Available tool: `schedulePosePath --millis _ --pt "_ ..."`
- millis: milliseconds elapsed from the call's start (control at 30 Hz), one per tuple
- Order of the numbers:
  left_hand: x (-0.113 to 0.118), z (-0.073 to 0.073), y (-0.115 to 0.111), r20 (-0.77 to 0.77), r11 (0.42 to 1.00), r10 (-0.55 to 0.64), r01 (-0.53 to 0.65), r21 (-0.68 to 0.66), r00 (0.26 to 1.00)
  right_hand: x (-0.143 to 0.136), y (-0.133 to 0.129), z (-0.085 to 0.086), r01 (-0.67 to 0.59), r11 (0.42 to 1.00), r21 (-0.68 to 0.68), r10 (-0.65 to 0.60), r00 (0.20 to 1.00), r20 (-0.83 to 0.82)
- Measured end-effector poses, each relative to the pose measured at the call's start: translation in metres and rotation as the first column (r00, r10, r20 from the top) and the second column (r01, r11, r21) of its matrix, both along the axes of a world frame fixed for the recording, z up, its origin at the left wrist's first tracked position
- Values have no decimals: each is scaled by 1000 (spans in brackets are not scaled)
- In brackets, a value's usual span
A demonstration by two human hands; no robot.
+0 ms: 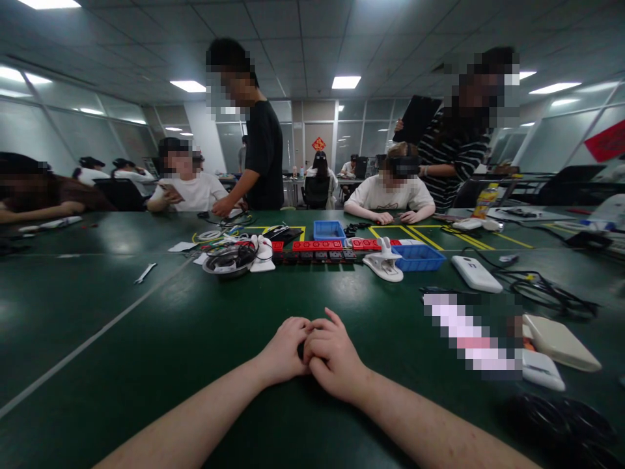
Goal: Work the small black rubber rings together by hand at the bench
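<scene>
My left hand (287, 348) and my right hand (336, 357) meet over the green table (234, 417), low in the middle of the view. A small black object (301, 350) shows between them, mostly covered by fingers, and I cannot make out what it is. Fingers of both hands are curled around it and touch each other. The right index finger points up and away from the rest.
Beyond my hands lie power strips (317, 255), a bowl of cables (229, 262), a white clamp base (384, 264) and blue trays (420, 257). A wrench (145, 273) lies left; a white device (476, 273) and cables lie right. Several people are across the table.
</scene>
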State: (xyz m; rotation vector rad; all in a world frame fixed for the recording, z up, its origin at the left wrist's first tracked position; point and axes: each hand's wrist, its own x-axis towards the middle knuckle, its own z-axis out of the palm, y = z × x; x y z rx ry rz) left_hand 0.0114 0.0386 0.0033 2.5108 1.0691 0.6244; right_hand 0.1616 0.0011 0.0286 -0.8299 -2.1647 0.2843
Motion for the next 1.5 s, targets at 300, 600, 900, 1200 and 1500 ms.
schedulePosePath --millis 300,600,900,1200,1500 --pt "1 5 -9 -66 996 84 -86 -18 994 2 3 -1 158 987 -35 -160 986 -40" --pt "5 12 -15 -42 987 160 -159 34 986 4 9 -9 290 955 -53 -293 955 -50" --pt "11 15 -19 -76 978 205 -200 64 976 -2 10 -6 399 907 -138 -389 917 93" --pt "6 15 -14 -34 988 142 -144 -55 989 -3 9 -4 408 903 -133 -390 910 139" --pt "-2 17 -6 -16 995 19 -20 -95 1000 2 7 1 139 988 -71 -137 990 39"
